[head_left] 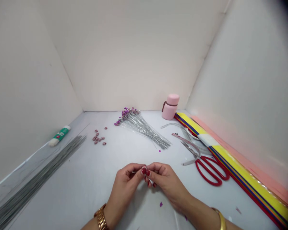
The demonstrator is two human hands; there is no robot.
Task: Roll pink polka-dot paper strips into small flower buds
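In the head view, my left hand [128, 179] and my right hand [164, 179] meet at the fingertips near the front middle of the table. Thumbs and index fingers pinch together on a tiny pale pinkish piece [144, 166], mostly covered by the fingers. Its kind cannot be made out. Several small dusty-pink folded pieces [96, 138] lie on the table to the left. Beyond my hands rests a bundle of silver wire stems [146, 129] tipped with shiny purple and pink bits. Little purple scraps [161, 204] are scattered close to my right wrist.
Grey wires [45, 179] lie in a long bundle at left, below a green-and-white glue stick [59, 136]. At right are red-handled scissors [206, 167], clear tape-like strips [189, 163] and a stack of coloured sheets [230, 159]. A pink flask [170, 108] stands by the back wall.
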